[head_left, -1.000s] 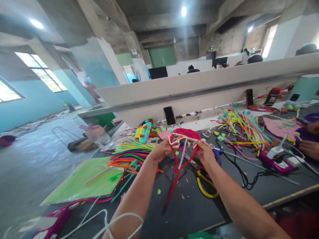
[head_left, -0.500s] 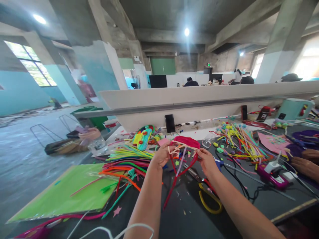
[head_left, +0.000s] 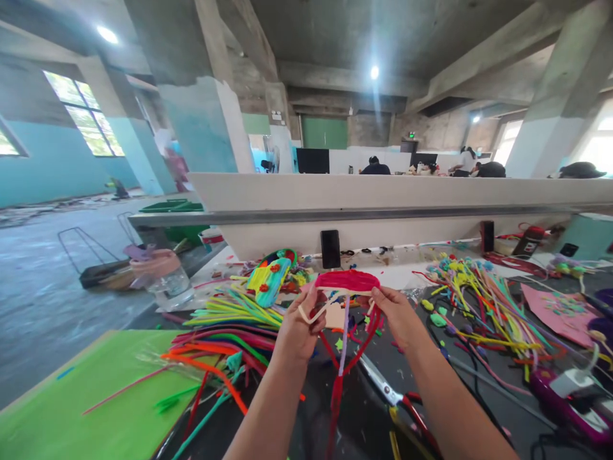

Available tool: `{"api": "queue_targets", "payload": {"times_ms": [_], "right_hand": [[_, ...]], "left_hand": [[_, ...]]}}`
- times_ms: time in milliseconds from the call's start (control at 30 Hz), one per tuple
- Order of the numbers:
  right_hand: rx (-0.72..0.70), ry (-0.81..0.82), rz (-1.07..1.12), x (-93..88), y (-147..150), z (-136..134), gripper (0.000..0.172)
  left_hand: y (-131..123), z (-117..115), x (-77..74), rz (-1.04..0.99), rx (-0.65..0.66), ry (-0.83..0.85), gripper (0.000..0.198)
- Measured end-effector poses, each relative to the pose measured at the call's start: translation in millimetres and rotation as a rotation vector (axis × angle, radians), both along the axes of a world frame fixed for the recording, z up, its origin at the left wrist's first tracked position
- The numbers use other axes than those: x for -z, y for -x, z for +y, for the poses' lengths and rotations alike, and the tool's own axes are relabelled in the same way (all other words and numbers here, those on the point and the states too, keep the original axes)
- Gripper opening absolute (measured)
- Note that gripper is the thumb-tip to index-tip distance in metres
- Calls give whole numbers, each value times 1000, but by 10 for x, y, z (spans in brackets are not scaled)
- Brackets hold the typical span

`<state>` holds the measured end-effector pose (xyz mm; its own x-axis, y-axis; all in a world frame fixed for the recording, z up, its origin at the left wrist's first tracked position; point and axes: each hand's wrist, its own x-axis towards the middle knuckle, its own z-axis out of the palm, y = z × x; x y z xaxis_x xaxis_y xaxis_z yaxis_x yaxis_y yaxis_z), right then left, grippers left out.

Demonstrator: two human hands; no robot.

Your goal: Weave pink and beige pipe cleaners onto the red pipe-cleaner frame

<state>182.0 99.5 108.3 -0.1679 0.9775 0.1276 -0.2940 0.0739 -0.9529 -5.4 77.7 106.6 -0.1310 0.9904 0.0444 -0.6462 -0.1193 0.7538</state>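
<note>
Between my two hands hangs a red pipe-cleaner piece [head_left: 348, 280], a rounded red panel with a cream edge, red strands and a pale purple strand running down to a red stem. My left hand [head_left: 302, 322] pinches its left end, with a cream pipe cleaner [head_left: 306, 314] looped by the fingers. At the right end, my right hand [head_left: 390, 310] grips the rim between thumb and fingers. Below the piece lie red-handled scissors [head_left: 390, 390] on the dark table. Left of my left hand spreads a bundle of coloured pipe cleaners [head_left: 234, 338].
A green sheet pack [head_left: 96, 383] lies at left, near a water bottle [head_left: 163, 278]. A phone [head_left: 330, 249] leans on the white partition [head_left: 383, 191]. More pipe cleaners [head_left: 483, 300] and a purple power strip [head_left: 565, 396] are at right.
The view has shifted, exposing more of the scissors. The red piece has turned so its panel lies more level, still held in both hands.
</note>
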Motion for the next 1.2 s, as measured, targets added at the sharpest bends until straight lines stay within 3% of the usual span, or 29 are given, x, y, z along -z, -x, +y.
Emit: {"api": "queue_targets", "payload": {"times_ms": [233, 367, 433, 533, 667, 800, 933, 1100, 1200], "right_hand": [[-143, 181, 183, 26, 56, 84, 30], [-206, 166, 257, 21, -75, 194, 28], [-224, 180, 306, 7, -157, 251, 37], [-223, 195, 325, -14, -207, 294, 49], [-155, 192, 285, 0, -129, 282, 46], [-208, 184, 176, 21, -194, 304, 52], [-182, 28, -15, -4, -444, 347, 46], [-502, 20, -287, 7, -509, 314, 42], [-579, 41, -425, 73, -458, 321, 29]], "left_hand": [[-111, 13, -6, -36, -116, 28, 30], [-100, 17, -8, -30, -69, 85, 30], [-111, 20, -5, -22, -34, 90, 29], [-156, 34, 12, -4, -5, 99, 28], [-206, 44, 32, 33, -38, 78, 30], [-159, 13, 16, 135, -30, 58, 31], [-110, -37, 4, 304, 112, 137, 32], [-201, -90, 7, 469, 295, 177, 35], [-249, -86, 35, 530, 282, 150, 33]]}}
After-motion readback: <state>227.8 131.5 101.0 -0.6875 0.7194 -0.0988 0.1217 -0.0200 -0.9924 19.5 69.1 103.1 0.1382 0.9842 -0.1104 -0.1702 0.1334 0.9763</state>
